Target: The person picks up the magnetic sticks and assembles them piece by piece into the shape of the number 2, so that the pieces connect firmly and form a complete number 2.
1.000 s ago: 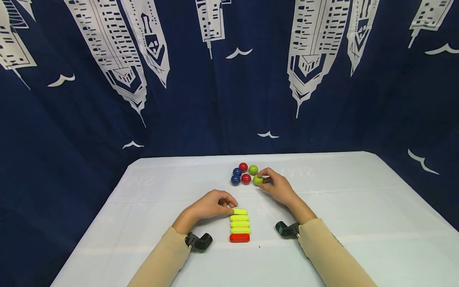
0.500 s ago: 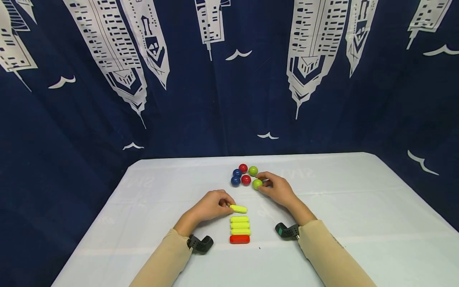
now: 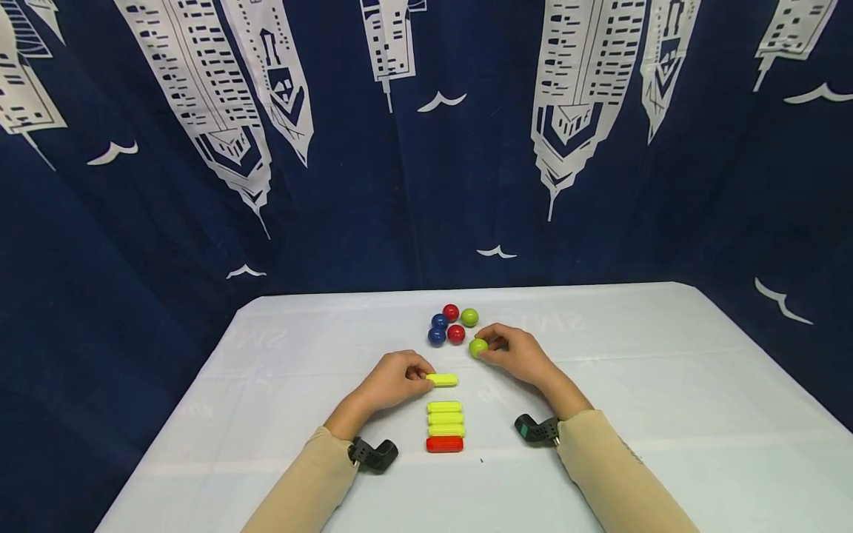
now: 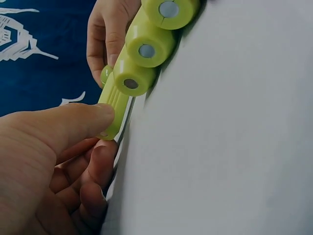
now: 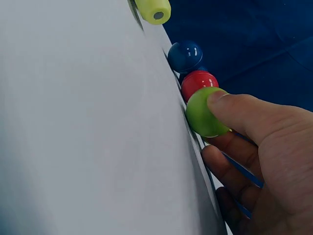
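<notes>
My left hand (image 3: 396, 379) pinches one end of a yellow-green rod (image 3: 443, 380) between thumb and fingers; the left wrist view shows the thumb lying along the rod (image 4: 111, 105). Nearer me, several more yellow rods (image 3: 444, 419) lie side by side in a column, with a red rod (image 3: 444, 444) at its near end. The rods' ends show a round grey inset. Farther back, my right hand (image 3: 516, 352) pinches a green ball (image 3: 478, 348), seen large as a glossy green ball (image 5: 205, 112) under the thumb in the right wrist view.
Behind the held rod, other balls sit in a cluster: two blue balls (image 3: 437, 337), two red balls (image 3: 456, 334) and a second green ball (image 3: 469, 317). All rest on a white-covered table (image 3: 666, 385). A dark blue curtain (image 3: 426, 185) hangs beyond the table's far edge.
The left hand has drawn the end rod away from the column, leaving a gap, and turned it level. The right hand has brought the green ball slightly nearer, away from the cluster.
</notes>
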Tool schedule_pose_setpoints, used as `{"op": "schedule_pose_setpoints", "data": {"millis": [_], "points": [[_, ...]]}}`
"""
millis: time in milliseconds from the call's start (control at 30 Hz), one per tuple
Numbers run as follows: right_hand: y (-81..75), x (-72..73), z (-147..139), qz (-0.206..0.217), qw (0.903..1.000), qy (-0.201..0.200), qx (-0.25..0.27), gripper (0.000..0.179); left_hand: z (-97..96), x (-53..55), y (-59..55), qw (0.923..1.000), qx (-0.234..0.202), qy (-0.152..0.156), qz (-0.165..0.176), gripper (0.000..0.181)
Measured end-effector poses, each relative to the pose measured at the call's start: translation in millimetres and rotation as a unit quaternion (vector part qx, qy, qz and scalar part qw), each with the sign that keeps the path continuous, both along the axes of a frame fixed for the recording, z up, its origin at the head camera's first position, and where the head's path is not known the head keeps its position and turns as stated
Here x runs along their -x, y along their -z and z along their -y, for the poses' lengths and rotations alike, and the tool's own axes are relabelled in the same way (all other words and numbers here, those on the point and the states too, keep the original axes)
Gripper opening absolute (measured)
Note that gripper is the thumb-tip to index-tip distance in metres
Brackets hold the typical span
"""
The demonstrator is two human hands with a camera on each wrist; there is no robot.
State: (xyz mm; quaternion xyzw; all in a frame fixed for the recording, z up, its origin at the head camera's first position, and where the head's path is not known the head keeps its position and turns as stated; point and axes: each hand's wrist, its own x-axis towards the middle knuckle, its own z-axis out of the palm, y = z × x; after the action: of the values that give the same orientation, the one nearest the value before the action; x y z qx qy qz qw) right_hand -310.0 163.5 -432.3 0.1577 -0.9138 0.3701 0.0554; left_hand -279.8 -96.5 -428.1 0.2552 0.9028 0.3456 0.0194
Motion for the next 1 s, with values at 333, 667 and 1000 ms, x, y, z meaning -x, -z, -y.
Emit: {"op": "schedule_pose_setpoints", "data": {"millis": [333, 667, 1000], "points": [[-6.1, -11.2, 2, 0.016, 0.9997, -0.018, 0.009, 0.024, -5.0, 8.4, -2.2, 0.9987, -0.031, -0.031, 0.025, 0.009], [-1.5, -21.5, -2, 0.016, 0.9966, -0.067, 0.044, 0.024, -16.1, 19.4, -5.3, 0.9959, -0.053, -0.015, 0.072, 0.012], [1.2, -17.8, -3, 0.016, 0.9968, -0.068, 0.038, 0.024, -21.6, 20.7, 3.3, 0.9973, -0.055, -0.037, 0.032, 0.016]]}}
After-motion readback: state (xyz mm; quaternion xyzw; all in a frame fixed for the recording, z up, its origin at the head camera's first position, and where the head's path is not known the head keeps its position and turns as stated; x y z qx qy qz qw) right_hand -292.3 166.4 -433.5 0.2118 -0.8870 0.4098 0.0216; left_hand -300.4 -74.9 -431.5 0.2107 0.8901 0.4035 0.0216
